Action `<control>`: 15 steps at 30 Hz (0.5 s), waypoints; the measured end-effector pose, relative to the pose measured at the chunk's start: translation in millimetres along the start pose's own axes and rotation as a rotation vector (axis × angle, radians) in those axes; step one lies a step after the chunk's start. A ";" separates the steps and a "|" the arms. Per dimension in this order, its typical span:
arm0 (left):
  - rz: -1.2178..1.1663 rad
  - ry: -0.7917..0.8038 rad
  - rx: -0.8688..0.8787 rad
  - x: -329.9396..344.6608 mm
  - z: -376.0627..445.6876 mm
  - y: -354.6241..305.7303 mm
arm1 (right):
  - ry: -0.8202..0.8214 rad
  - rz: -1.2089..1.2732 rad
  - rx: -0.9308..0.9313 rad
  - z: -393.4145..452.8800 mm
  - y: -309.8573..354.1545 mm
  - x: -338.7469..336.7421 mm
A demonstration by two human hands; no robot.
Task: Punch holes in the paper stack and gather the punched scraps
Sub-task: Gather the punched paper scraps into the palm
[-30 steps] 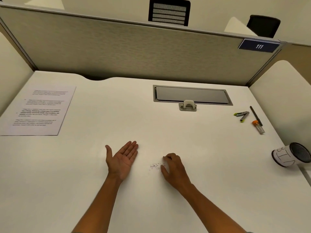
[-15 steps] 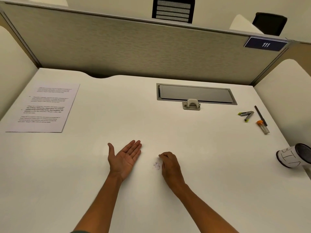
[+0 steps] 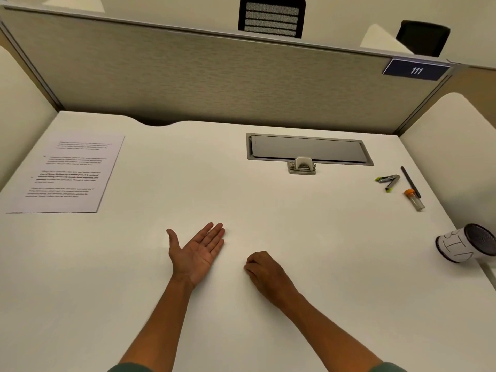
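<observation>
The left hand [image 3: 197, 251] lies palm up on the white bench [image 3: 322, 237], fingers straight and together. At its 3 o'clock the right hand [image 3: 264, 272] rests knuckles up, fingers curled under; whether they hold scraps is hidden. The paper stack [image 3: 67, 173] lies at 10 o'clock, print blurred; the hole punch [image 3: 302, 165] at 1 o'clock.

Even warm overhead light, soft shadows; slight blur, wide-angle bending at edges.
</observation>
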State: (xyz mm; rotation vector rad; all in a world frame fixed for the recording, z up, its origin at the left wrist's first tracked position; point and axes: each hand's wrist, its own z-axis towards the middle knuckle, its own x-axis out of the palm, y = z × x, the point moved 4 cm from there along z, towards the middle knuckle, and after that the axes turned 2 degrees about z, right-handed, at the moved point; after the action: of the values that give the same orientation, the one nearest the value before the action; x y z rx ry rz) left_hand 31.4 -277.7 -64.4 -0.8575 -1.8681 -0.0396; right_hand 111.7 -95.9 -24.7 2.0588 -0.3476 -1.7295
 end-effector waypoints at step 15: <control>0.040 0.002 -0.021 0.6 -5.1 7.0 | -0.003 -0.154 0.026 -7.7 -17.6 3.2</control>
State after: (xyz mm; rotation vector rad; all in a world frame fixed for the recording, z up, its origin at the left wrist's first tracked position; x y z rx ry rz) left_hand 39.3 -274.2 -63.9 -0.9086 -1.8510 -0.0353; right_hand 118.4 -80.7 -34.8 2.1516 -0.2184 -1.8250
